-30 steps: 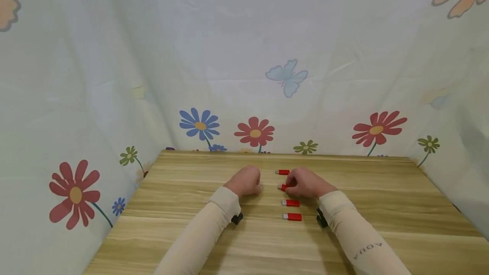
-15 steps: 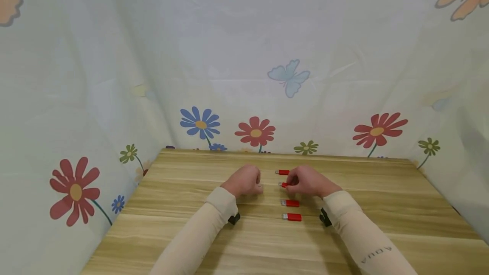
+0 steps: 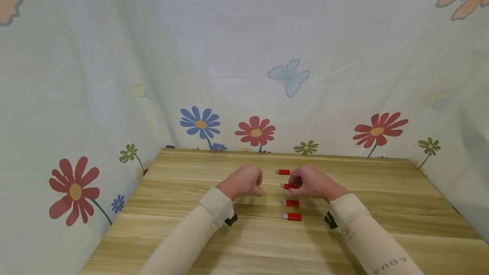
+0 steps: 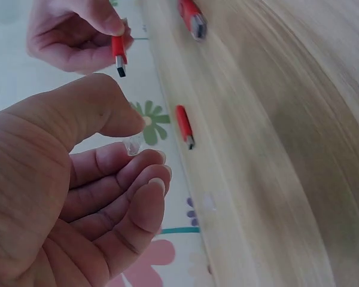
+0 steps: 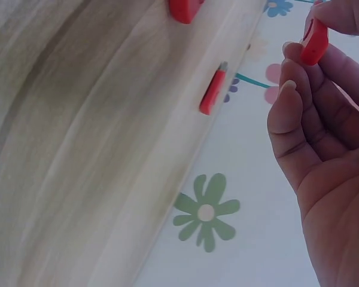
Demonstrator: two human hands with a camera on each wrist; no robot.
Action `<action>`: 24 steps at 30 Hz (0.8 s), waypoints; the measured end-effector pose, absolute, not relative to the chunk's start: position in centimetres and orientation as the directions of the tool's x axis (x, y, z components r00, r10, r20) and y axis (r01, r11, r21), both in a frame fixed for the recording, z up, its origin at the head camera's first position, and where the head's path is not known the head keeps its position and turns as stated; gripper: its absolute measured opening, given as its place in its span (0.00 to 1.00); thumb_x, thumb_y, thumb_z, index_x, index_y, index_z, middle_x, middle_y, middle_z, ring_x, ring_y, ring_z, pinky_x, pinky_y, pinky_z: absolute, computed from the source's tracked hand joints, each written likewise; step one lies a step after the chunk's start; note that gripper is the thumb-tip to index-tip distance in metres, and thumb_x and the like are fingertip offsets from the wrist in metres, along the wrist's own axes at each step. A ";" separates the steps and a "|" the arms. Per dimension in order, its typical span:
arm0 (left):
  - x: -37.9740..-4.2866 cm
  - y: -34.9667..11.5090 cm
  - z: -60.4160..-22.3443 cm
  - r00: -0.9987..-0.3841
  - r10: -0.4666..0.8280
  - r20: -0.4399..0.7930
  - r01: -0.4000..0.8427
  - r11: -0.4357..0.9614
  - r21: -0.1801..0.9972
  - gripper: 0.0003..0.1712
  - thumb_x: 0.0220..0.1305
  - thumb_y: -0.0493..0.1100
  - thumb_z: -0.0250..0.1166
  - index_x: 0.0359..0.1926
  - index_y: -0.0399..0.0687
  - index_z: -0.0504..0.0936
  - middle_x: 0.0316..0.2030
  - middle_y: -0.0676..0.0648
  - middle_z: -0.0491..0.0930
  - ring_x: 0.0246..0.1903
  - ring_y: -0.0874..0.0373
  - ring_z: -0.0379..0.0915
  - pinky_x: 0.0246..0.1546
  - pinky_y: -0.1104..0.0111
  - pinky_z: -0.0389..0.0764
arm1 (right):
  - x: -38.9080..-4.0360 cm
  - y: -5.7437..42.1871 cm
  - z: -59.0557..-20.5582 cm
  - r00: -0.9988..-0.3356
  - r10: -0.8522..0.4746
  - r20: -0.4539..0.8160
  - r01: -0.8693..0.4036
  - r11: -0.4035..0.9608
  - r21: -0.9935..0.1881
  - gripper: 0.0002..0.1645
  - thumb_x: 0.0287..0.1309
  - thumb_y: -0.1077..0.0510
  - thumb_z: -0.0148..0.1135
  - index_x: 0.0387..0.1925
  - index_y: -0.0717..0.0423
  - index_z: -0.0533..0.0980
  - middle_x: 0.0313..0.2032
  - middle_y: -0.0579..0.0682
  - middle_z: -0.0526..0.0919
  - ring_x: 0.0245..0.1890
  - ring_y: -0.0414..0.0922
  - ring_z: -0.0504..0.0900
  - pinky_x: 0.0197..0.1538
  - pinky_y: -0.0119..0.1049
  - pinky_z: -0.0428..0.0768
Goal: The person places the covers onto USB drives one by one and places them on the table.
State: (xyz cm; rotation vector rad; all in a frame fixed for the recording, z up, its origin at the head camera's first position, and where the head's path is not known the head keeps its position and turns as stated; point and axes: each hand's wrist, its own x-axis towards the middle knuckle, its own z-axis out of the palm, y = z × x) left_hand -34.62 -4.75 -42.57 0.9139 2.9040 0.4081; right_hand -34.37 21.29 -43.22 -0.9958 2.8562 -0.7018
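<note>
**Carried toward 3 o'clock: right grip (image 3: pixel 315 182) and held stick (image 4: pixel 118 49)**

With 12 o'clock taken as the far edge of the table (image 3: pixel 191 169), the left grip (image 3: pixel 242 181) has been drawn slightly toward 9 o'clock, so the gap between the grips has been widened. The held stick, red, is pinched by thumb and finger in the right grip, its bare metal plug (image 4: pixel 121 67) turned toward 9 o'clock. A small clear piece (image 4: pixel 133 144), probably its cap, is pinched narrowly in the left grip. Uncapping of this stick is therefore judged done. The far stick (image 3: pixel 284 172), lying at 11 o'clock from it, also seems to be bared. At 6 o'clock, the third stick (image 3: pixel 292 203) and the nearest stick (image 3: pixel 293 217) look capped and are judged untreated. The left forearm (image 3: pixel 191 234) is extended toward 1 o'clock, the right forearm (image 3: pixel 368 230) toward 11; both wrists appear bent inward.
</note>
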 end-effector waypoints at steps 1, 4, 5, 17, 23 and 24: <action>-34.4 -4.7 -42.4 -0.820 0.573 0.013 0.555 0.787 0.269 0.13 0.57 0.42 0.73 0.21 0.51 0.77 0.19 0.54 0.71 0.20 0.62 0.67 0.24 0.72 0.69 | -34.2 21.3 -43.1 -0.790 -0.602 0.115 -0.586 0.688 -0.429 0.04 0.55 0.55 0.74 0.29 0.44 0.84 0.26 0.36 0.83 0.26 0.35 0.78 0.35 0.29 0.82; -34.0 -4.6 -42.0 -0.812 0.583 0.022 0.567 0.779 0.268 0.12 0.56 0.41 0.73 0.22 0.51 0.77 0.19 0.55 0.72 0.20 0.62 0.67 0.25 0.72 0.69 | -33.7 21.2 -42.6 -0.781 -0.612 0.124 -0.598 0.678 -0.428 0.04 0.54 0.55 0.74 0.29 0.43 0.84 0.27 0.35 0.83 0.26 0.34 0.78 0.36 0.29 0.82; -33.9 -4.6 -42.0 -0.808 0.589 0.027 0.573 0.774 0.270 0.12 0.56 0.40 0.72 0.22 0.51 0.77 0.19 0.55 0.72 0.20 0.63 0.67 0.25 0.73 0.69 | -33.6 21.2 -42.4 -0.777 -0.616 0.129 -0.605 0.673 -0.426 0.04 0.54 0.55 0.74 0.30 0.44 0.84 0.27 0.35 0.83 0.26 0.35 0.78 0.36 0.29 0.82; -33.2 -5.1 -41.7 -0.759 0.643 0.102 0.634 0.694 0.342 0.09 0.54 0.37 0.71 0.24 0.53 0.78 0.20 0.57 0.73 0.21 0.65 0.67 0.26 0.74 0.69 | -32.4 20.9 -41.4 -0.699 -0.685 0.205 -0.698 0.589 -0.408 0.03 0.53 0.58 0.74 0.31 0.47 0.87 0.28 0.34 0.84 0.27 0.35 0.81 0.35 0.29 0.83; -33.1 -5.5 -41.4 -0.759 0.642 0.105 0.628 0.680 0.379 0.09 0.55 0.37 0.70 0.25 0.52 0.78 0.20 0.57 0.73 0.22 0.65 0.67 0.27 0.74 0.69 | -32.1 20.8 -41.0 -0.664 -0.709 0.239 -0.734 0.557 -0.390 0.03 0.53 0.59 0.74 0.31 0.48 0.87 0.29 0.36 0.84 0.27 0.41 0.82 0.35 0.30 0.84; -33.1 -5.5 -41.3 -0.758 0.643 0.105 0.628 0.678 0.381 0.09 0.55 0.37 0.70 0.25 0.52 0.79 0.20 0.57 0.73 0.22 0.65 0.67 0.27 0.74 0.70 | -32.1 20.7 -40.9 -0.661 -0.711 0.241 -0.737 0.554 -0.387 0.03 0.53 0.59 0.74 0.31 0.47 0.87 0.29 0.36 0.84 0.27 0.42 0.83 0.35 0.31 0.84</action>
